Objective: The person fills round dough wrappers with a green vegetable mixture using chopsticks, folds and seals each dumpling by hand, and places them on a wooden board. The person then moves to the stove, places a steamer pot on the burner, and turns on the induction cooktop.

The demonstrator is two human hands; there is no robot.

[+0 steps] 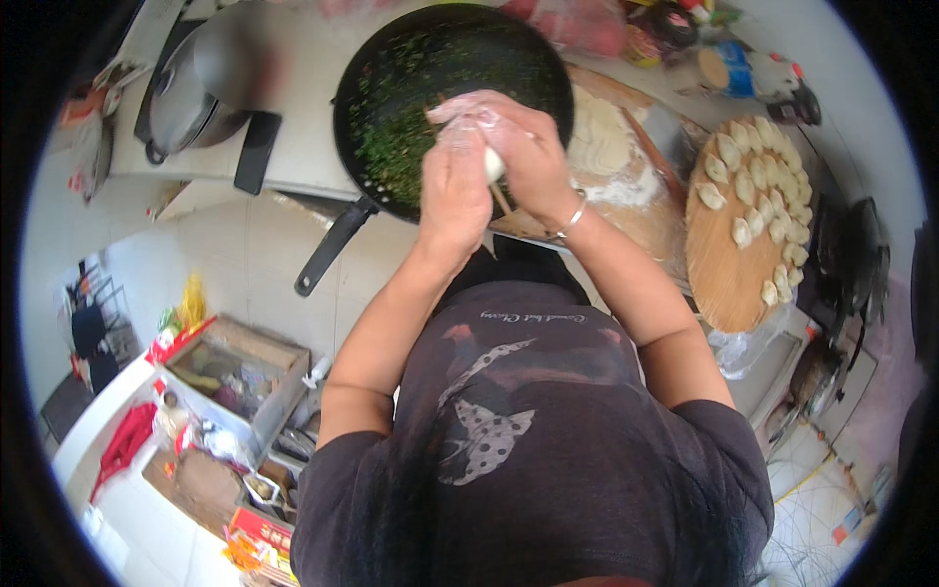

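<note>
Floured and cupped together, my left hand and my right hand close around a piece of white dough, apparently a dumpling. Most of it is hidden by the fingers. Beneath them, a wide black pan contains chopped green filling. Thin wooden chopsticks pass under or between my hands; how they are held is hidden. Right of the pan, round dough wrappers lie stacked on a floured wooden board, beside a rolling pin.
A round wooden board at the right carries several folded dumplings. The pan's handle juts over the counter edge. A phone and a metal pot are at the left. Bottles and jars line the back right.
</note>
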